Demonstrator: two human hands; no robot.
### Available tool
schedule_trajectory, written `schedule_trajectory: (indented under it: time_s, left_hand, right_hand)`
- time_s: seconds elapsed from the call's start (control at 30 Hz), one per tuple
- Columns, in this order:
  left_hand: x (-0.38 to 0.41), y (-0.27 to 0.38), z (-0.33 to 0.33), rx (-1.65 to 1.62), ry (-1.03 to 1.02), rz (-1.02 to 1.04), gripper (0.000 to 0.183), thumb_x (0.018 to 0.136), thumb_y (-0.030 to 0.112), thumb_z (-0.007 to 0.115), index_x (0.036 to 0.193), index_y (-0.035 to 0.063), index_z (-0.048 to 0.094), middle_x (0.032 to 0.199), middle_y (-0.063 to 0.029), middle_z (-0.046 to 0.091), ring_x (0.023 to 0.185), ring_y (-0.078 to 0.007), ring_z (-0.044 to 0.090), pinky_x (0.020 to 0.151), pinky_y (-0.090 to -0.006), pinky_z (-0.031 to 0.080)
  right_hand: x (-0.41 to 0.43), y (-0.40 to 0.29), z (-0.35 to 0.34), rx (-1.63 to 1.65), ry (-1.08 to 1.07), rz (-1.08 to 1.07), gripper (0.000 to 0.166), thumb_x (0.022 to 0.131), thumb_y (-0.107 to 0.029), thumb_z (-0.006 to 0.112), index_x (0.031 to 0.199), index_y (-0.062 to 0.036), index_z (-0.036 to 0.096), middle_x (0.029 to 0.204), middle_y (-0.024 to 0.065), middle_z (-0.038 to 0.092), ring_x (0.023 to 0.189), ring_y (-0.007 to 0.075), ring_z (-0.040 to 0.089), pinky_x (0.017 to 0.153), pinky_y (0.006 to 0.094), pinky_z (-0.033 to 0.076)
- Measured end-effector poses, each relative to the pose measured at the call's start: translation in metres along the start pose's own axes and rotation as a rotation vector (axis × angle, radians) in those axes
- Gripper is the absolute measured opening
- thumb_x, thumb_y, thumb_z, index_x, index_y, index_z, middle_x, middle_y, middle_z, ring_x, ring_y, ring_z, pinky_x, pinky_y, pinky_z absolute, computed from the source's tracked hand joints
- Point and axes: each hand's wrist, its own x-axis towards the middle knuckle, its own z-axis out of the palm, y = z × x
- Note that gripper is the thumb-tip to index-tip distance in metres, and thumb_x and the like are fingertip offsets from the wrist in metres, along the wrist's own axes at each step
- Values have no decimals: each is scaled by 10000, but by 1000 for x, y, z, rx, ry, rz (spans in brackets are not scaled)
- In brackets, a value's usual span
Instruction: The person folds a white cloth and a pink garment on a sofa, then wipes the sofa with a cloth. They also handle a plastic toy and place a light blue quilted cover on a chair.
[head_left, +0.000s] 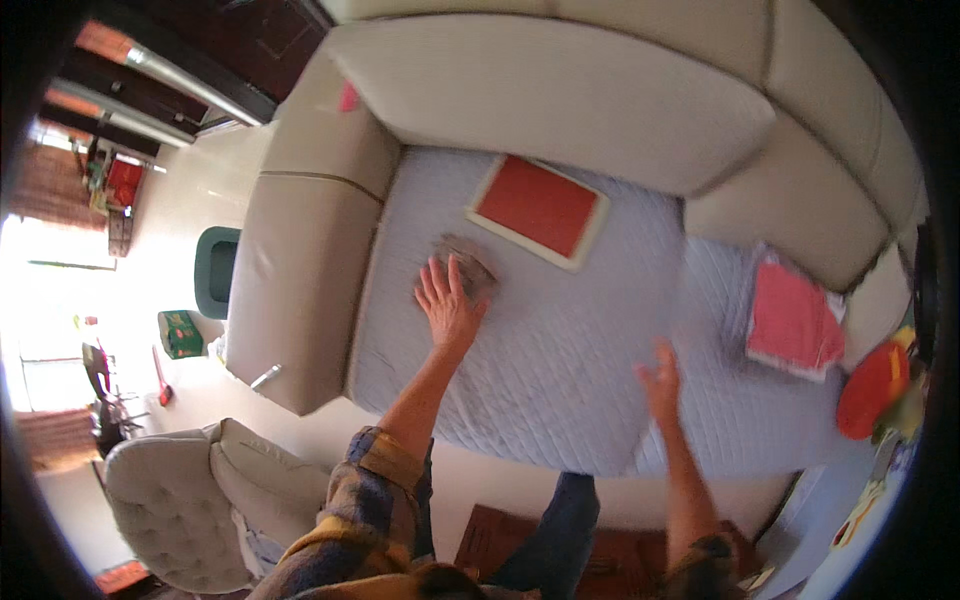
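My left hand (450, 307), fingers spread, is over a blurred grey-brown bundle (466, 266) on the sofa seat; whether it touches the bundle I cannot tell. A pale blue quilted cover (555, 337) lies over the seat. My right hand (661, 379) is above this cover with its fingers apart and holds nothing. Beyond my left hand, near the backrest, lies a flat red panel with a cream frame (538, 211). Farther right, a folded pink cloth (795, 319) lies on the cover, on top of whitish cloth.
The sofa's beige armrest (300, 255) bounds the seat at left, its backrest (555, 90) at the far side. A tufted grey chair (176, 510) stands at lower left, near a green bin (217, 272). A red round object (870, 394) is at right. Dark reddish wooden furniture (622, 559) is below.
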Motion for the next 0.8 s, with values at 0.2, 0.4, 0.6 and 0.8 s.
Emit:
schedule_trajectory:
  time_s: [0.2, 0.4, 0.6, 0.8]
  left_hand:
    - [73, -117, -139, -300, -183, 254, 630, 792, 255, 630, 1314, 66, 333, 1384, -151, 301, 1244, -314, 333, 995, -428, 317]
    - [103, -267, -240, -89, 27, 64, 609, 792, 239, 623, 1310, 70, 351, 1391, -145, 293, 1284, -332, 262, 1042, -446, 247]
    - [91, -363, -236, 140, 81, -28, 614, 819, 296, 562, 1351, 109, 320, 1442, -104, 223, 1343, -311, 147, 1080, -496, 92]
    - [136, -358, -220, -34, 305, -133, 554, 858, 274, 509, 1338, 71, 323, 1386, -145, 318, 1272, -317, 285, 1038, -457, 182]
  right_hand:
    - [64, -160, 234, -76, 1, -169, 1019, 568, -355, 807, 1371, -73, 246, 1397, 212, 238, 1288, 356, 239, 1027, 444, 258]
    - [73, -244, 332, -65, -209, 147, 813, 583, -239, 787, 1274, -49, 402, 1266, 207, 433, 1151, 328, 438, 938, 394, 373]
    - [45, -386, 340, 513, -597, 232, 641, 632, -56, 725, 1213, 23, 467, 1111, 123, 568, 1052, 208, 520, 918, 310, 399]
    - [113, -483, 383, 187, -646, -252, 723, 586, -218, 774, 1197, 9, 462, 1097, 161, 575, 1049, 271, 533, 925, 337, 394]
